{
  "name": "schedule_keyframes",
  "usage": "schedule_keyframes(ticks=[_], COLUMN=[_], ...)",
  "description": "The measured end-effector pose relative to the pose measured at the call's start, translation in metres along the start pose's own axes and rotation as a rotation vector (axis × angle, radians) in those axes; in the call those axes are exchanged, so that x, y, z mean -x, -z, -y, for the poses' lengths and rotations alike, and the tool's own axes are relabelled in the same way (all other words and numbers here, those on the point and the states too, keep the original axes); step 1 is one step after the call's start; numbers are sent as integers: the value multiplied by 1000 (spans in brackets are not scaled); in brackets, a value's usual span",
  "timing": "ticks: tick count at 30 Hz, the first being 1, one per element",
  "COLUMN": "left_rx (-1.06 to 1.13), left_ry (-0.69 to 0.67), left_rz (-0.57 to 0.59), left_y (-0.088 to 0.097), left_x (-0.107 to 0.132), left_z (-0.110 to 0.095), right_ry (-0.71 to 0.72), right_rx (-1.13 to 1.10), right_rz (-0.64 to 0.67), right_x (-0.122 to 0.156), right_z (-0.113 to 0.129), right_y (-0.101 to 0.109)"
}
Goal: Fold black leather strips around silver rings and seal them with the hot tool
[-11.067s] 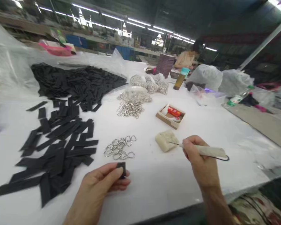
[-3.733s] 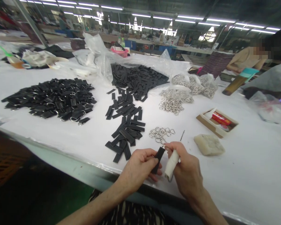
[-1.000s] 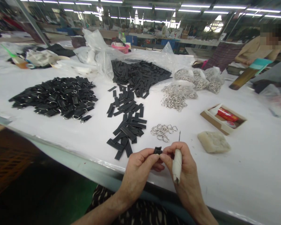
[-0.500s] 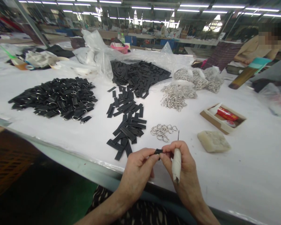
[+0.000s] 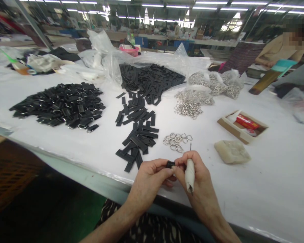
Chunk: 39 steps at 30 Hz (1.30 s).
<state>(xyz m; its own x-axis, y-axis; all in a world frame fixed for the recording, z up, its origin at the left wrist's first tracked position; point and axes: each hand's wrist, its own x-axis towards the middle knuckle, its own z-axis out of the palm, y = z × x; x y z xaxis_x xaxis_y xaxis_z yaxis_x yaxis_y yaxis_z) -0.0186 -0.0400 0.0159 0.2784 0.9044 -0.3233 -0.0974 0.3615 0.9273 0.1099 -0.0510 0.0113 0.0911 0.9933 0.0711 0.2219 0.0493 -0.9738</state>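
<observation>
Black patterned cloth (image 5: 152,227) covers the lap of the person, just below the edge of the white table (image 5: 271,179). Over this edge are the two hands, near to each other. The left hand (image 5: 148,179) is almost closed, and its thumb and fingers pinch a small black strip (image 5: 170,164), which looks folded. The right hand (image 5: 199,177) takes the same strip at its other side with the fingertips; its curled fingers also hold an awl (image 5: 190,175) — pale wrapped handle toward the person, thin metal tip pointing away. Whether a ring is inside the strip, I cannot tell.

Just beyond the hands lie some loose rings (image 5: 176,140). To the right of them is a yellowish block (image 5: 232,152), and behind it a small box (image 5: 230,131) with a red tube (image 5: 247,121) inside. To the left, loose strips (image 5: 139,140) lie one across another, and farther left is a pile of strips with rings (image 5: 63,106).

Farther away stand a big heap of strips (image 5: 154,79), a heap of rings (image 5: 188,109) and clear bags (image 5: 219,84) full of rings. Behind these, on the right, a bottle (image 5: 270,79) leans — its cap is turquoise — and another person (image 5: 273,55) is near it. At the far end are a pink basin (image 5: 131,51) and long lamps (image 5: 210,3).
</observation>
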Motion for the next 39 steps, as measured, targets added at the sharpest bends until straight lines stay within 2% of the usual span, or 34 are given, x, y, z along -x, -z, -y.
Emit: schedule_keyframes(ticks=[11, 21, 31, 39], left_rx=[81, 117, 84, 80], left_ry=[33, 26, 0, -14], left_rz=[-69, -38, -34, -9], left_y=[-2, -1, 2, 1], left_x=[0, 0, -2, -6], left_z=[2, 6, 8, 1], right_ry=[14, 32, -75, -74], right_rx=[-20, 5, -3, 1], right_rz=[-5, -44, 1, 53], right_x=[1, 1, 0, -6], right_z=[-4, 1, 0, -6], right_y=[1, -3, -5, -5])
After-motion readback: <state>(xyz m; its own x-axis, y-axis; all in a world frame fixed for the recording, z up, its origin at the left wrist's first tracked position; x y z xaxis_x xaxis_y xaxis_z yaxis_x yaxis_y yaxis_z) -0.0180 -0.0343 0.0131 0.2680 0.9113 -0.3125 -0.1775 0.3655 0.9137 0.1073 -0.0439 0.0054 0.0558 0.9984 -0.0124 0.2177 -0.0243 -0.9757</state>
